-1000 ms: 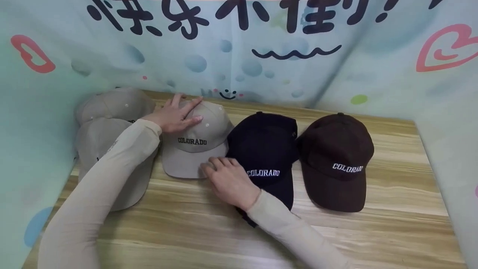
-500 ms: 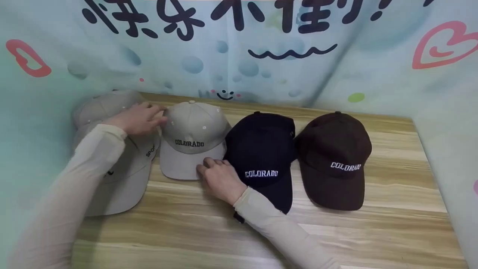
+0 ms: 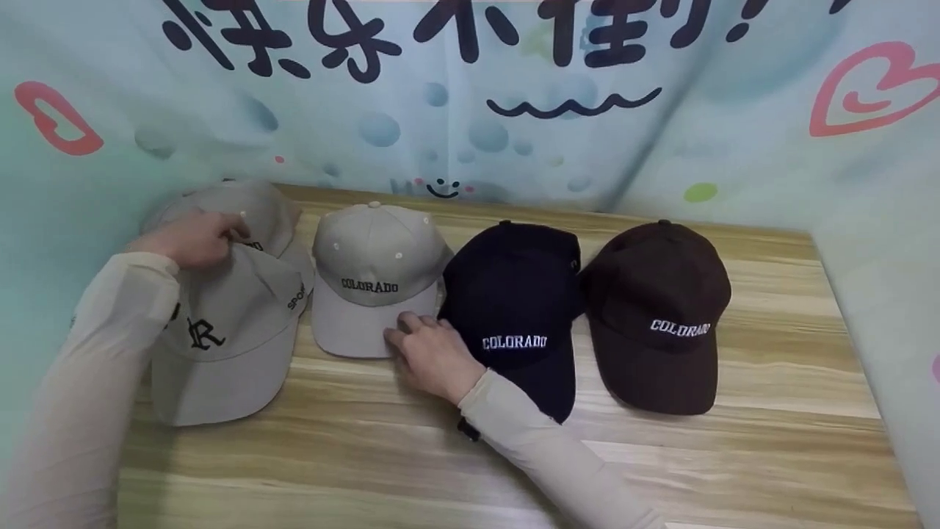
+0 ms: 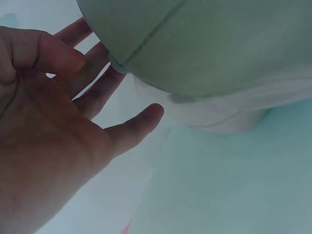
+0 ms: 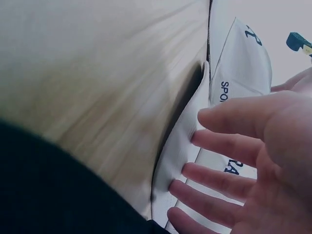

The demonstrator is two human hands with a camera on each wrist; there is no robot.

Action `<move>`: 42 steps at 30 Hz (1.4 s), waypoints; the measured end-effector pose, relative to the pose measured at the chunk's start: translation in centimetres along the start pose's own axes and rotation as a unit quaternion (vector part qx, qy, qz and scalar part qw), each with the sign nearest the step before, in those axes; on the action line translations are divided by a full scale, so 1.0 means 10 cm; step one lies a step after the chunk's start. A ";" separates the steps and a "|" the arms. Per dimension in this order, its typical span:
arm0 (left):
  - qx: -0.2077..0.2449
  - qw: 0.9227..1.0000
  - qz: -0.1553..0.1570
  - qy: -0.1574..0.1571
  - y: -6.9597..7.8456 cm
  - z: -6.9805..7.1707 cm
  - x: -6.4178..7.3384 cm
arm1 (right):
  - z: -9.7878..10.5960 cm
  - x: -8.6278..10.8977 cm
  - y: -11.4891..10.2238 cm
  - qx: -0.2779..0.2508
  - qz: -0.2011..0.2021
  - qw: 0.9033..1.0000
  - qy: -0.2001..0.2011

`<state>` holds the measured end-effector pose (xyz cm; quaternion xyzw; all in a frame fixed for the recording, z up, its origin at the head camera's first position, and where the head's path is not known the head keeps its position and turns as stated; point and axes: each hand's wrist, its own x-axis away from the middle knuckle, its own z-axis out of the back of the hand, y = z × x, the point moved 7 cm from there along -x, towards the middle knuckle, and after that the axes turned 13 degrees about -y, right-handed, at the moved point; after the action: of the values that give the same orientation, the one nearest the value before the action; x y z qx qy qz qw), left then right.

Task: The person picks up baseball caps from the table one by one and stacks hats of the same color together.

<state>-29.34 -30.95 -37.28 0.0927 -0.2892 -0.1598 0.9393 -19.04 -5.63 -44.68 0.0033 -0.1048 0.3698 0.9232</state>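
Note:
My left hand is at the top of a grey cap with a black letter R and "SPO…" lettering. In the left wrist view its fingers reach to the crown's top, partly behind it, and the hand is not closed round the cap. A second grey cap stands behind that one, partly covered. My right hand rests its fingertips on the brim of a beige COLORADO cap. Fairly straight fingers touch this brim in the right wrist view.
To the right sit a navy COLORADO cap, partly under the right forearm, and a dark brown COLORADO cap. All the caps are on a wood-grain table. A pale blue printed cloth encloses the back and sides.
My left hand has left the beige cap's crown and moved left to the R cap, whose lettering now shows. The right hand stays at the beige brim.

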 end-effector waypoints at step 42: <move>0.186 0.965 -0.181 -0.041 0.62 0.21 0.60 | 0.19 0.35 0.12 -0.137 0.101 0.985 -0.016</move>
<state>-24.33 -27.49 -30.80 0.3099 -0.3307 -0.2739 0.8483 -17.75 -2.54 -42.27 -0.1276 -0.1695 0.4434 0.8708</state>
